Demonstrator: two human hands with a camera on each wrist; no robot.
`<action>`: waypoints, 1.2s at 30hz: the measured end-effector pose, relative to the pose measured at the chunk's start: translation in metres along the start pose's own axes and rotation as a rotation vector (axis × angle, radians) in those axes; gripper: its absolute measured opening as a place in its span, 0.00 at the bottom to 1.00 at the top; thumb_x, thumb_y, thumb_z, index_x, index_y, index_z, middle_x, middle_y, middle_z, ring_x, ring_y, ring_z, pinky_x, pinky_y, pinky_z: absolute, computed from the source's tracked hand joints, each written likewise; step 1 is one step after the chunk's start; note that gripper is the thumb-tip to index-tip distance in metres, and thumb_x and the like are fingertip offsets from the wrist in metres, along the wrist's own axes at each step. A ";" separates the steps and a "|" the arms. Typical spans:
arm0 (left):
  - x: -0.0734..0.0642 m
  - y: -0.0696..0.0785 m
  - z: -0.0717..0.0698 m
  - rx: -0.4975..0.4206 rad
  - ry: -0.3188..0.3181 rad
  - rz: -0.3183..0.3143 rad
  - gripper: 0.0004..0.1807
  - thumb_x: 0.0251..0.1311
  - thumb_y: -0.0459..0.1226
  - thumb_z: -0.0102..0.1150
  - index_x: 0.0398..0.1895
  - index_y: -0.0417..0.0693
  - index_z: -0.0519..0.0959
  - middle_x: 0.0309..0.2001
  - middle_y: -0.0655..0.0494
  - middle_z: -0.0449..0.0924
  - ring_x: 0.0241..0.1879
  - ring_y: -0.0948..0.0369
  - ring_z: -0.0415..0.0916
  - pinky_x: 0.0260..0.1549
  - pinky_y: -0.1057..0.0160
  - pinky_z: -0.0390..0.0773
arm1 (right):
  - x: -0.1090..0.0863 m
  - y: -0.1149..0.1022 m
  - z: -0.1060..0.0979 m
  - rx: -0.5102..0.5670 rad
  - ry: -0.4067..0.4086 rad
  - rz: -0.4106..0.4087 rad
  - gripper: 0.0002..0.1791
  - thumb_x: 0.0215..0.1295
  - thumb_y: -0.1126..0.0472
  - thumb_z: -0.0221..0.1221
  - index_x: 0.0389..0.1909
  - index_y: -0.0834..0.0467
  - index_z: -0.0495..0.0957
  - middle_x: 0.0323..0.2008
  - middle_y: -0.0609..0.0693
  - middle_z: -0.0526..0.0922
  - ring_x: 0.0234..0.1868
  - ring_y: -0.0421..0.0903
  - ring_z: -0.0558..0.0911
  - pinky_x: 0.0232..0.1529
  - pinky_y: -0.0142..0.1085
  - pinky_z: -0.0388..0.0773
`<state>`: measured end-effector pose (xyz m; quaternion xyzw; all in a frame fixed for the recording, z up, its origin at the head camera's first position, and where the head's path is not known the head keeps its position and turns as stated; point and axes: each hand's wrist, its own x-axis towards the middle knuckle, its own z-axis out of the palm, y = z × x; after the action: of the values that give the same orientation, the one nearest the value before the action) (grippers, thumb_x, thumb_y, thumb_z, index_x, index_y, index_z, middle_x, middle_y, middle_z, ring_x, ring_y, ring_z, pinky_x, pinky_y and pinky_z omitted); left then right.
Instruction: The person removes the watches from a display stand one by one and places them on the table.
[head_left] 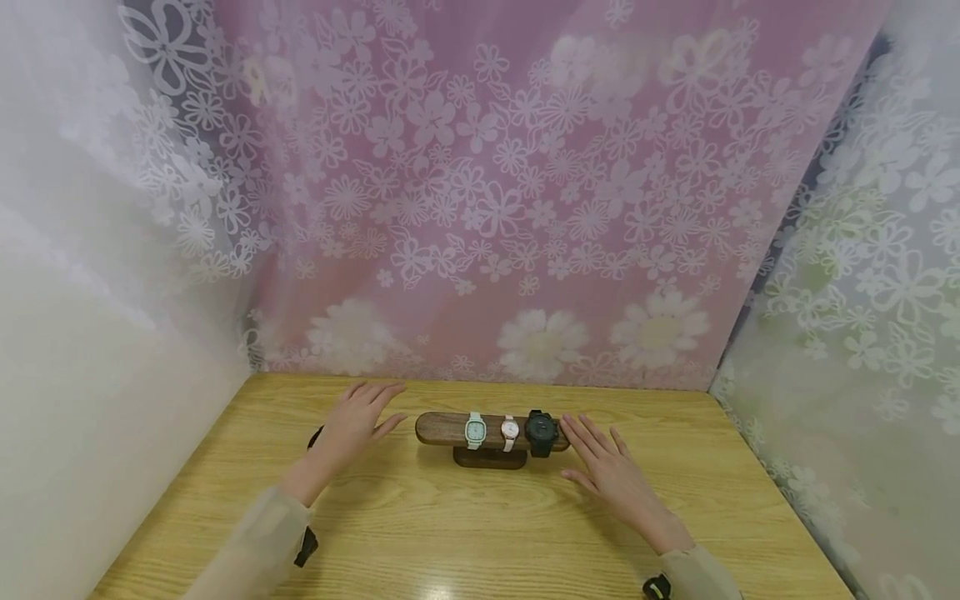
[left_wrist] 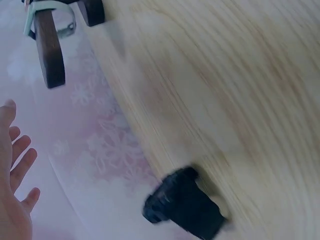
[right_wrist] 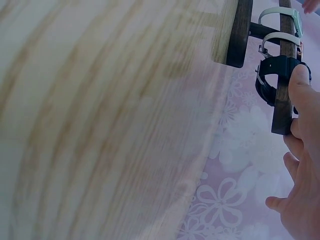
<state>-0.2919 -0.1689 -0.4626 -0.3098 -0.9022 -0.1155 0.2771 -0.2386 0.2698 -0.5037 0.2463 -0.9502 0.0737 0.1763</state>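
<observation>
Head view: square mint-green watch [head_left: 476, 431], small round white watch [head_left: 510, 428] and chunky black watch [head_left: 541, 431] strapped around a dark-brown wooden stand [head_left: 442, 428] on the wood-grain table [head_left: 480, 533] — dials outward, presumably for display — between empty, loosely spread left hand [head_left: 352, 429] and straight-fingered right hand [head_left: 611, 471], contact unclear. Left wrist: bulky black object [left_wrist: 192, 207], largely hidden from the head camera. Right wrist: bands [right_wrist: 276, 64] looping around the stand.

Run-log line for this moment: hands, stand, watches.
left hand: empty, apart from watch stand | right hand: at stand's right end, contact unclear | on stand: mint watch, white watch, black watch
</observation>
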 end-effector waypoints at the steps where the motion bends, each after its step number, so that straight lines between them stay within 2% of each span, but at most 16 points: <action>1: 0.004 0.004 0.002 -0.008 0.010 0.012 0.29 0.64 0.46 0.68 0.66 0.45 0.76 0.61 0.48 0.80 0.59 0.49 0.78 0.66 0.40 0.68 | 0.000 0.000 0.000 0.001 0.002 -0.001 0.46 0.66 0.47 0.66 0.79 0.57 0.58 0.78 0.54 0.58 0.77 0.59 0.59 0.72 0.66 0.53; 6: 0.020 0.024 0.013 -0.031 0.034 0.071 0.30 0.63 0.47 0.69 0.65 0.45 0.77 0.61 0.48 0.80 0.59 0.49 0.78 0.66 0.40 0.69 | 0.000 0.001 0.001 -0.023 0.003 -0.009 0.46 0.67 0.46 0.65 0.79 0.57 0.57 0.78 0.54 0.58 0.77 0.59 0.60 0.72 0.65 0.54; 11: 0.032 0.041 0.026 -0.052 0.019 0.127 0.31 0.63 0.50 0.68 0.66 0.46 0.76 0.60 0.49 0.81 0.59 0.50 0.78 0.66 0.41 0.69 | -0.001 0.001 0.001 -0.023 0.011 -0.010 0.46 0.66 0.45 0.65 0.79 0.56 0.58 0.78 0.53 0.58 0.77 0.58 0.59 0.72 0.65 0.54; 15: 0.039 0.053 0.036 -0.057 -0.022 0.169 0.33 0.63 0.53 0.67 0.67 0.48 0.75 0.61 0.51 0.80 0.60 0.52 0.77 0.65 0.42 0.71 | 0.000 0.001 0.002 -0.018 0.022 -0.016 0.46 0.65 0.46 0.66 0.79 0.57 0.58 0.78 0.53 0.59 0.76 0.58 0.60 0.72 0.66 0.55; 19: 0.042 0.062 0.044 -0.061 -0.077 0.174 0.35 0.64 0.56 0.65 0.69 0.50 0.73 0.64 0.54 0.77 0.63 0.54 0.74 0.68 0.43 0.68 | 0.000 0.001 0.002 -0.022 0.013 -0.017 0.46 0.66 0.45 0.65 0.79 0.57 0.58 0.78 0.54 0.58 0.76 0.58 0.60 0.72 0.66 0.56; 23: 0.042 0.068 0.051 -0.077 -0.101 0.169 0.37 0.62 0.58 0.64 0.70 0.52 0.72 0.66 0.55 0.75 0.65 0.55 0.73 0.70 0.43 0.65 | 0.001 0.002 0.002 -0.028 0.004 -0.014 0.45 0.67 0.44 0.64 0.79 0.57 0.57 0.79 0.54 0.57 0.77 0.58 0.59 0.72 0.66 0.56; 30: 0.039 0.071 0.062 -0.098 -0.080 0.177 0.38 0.59 0.57 0.68 0.69 0.51 0.74 0.65 0.53 0.76 0.64 0.54 0.74 0.69 0.41 0.65 | 0.000 0.003 0.004 -0.029 0.020 -0.023 0.46 0.66 0.44 0.65 0.79 0.57 0.59 0.79 0.53 0.58 0.77 0.57 0.60 0.71 0.66 0.57; 36: 0.039 0.071 0.066 -0.113 -0.069 0.187 0.34 0.61 0.54 0.68 0.66 0.49 0.76 0.64 0.52 0.78 0.63 0.53 0.75 0.68 0.40 0.66 | 0.000 0.004 0.005 -0.030 0.035 -0.026 0.46 0.65 0.45 0.66 0.78 0.57 0.60 0.78 0.53 0.59 0.77 0.57 0.60 0.71 0.66 0.57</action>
<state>-0.3014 -0.0693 -0.4919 -0.4115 -0.8703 -0.1291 0.2376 -0.2425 0.2721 -0.5087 0.2545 -0.9447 0.0617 0.1973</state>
